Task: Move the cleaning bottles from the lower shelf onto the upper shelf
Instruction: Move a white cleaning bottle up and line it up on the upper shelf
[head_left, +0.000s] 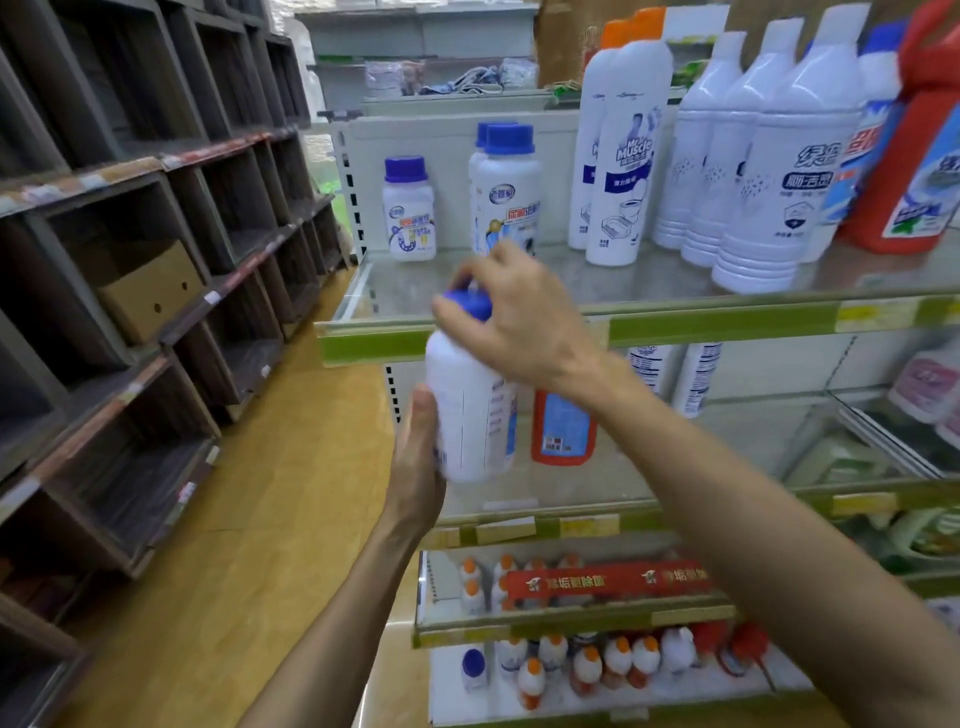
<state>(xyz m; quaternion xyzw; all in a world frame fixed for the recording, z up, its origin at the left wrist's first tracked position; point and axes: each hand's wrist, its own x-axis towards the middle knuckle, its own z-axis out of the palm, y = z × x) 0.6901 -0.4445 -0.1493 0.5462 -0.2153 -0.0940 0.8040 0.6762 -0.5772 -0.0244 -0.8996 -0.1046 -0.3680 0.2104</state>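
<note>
A white bottle with a blue cap (470, 410) hangs in the air in front of the shelves, level with the upper shelf's green front edge (727, 325). My left hand (415, 457) grips its lower body from the left. My right hand (514, 317) is closed over its blue cap from above. On the upper shelf stand a small blue-capped bottle (409, 210), two taller ones (506, 187) and several big white bottles (623, 150). On the lower shelf (571, 491) a red bottle (563, 428) and two white bottles (696, 374) stand behind the held one.
A red jug (919, 156) stands at the upper shelf's right end. Lower shelves hold several small orange-capped bottles (587, 665). Dark wooden cubbies (156, 291) with a cardboard box (150, 296) line the left side. A yellow floor aisle (249, 519) runs between.
</note>
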